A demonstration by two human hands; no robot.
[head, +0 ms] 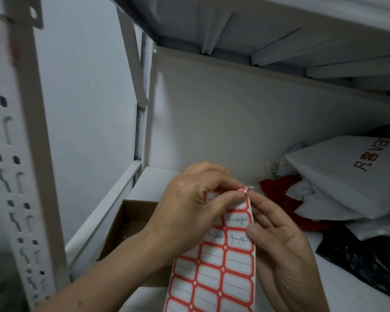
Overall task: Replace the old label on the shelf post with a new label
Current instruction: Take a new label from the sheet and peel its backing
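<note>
While pinching, hands [223, 212] at sheet [214, 273] edge

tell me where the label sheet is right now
In the head view, the label sheet is low and centre, held between both hands over the shelf, right of the cardboard box.

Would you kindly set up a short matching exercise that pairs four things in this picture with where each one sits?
Things:
1. label sheet
2. cardboard box
3. white bag
4. shelf post

Places:
A. far left, upright, punched with holes
B. on the shelf at right, printed with lettering
C. between the left hand and right hand
D. open, on the shelf below the left wrist

Pairs: 1-C, 2-D, 3-B, 4-A
</note>
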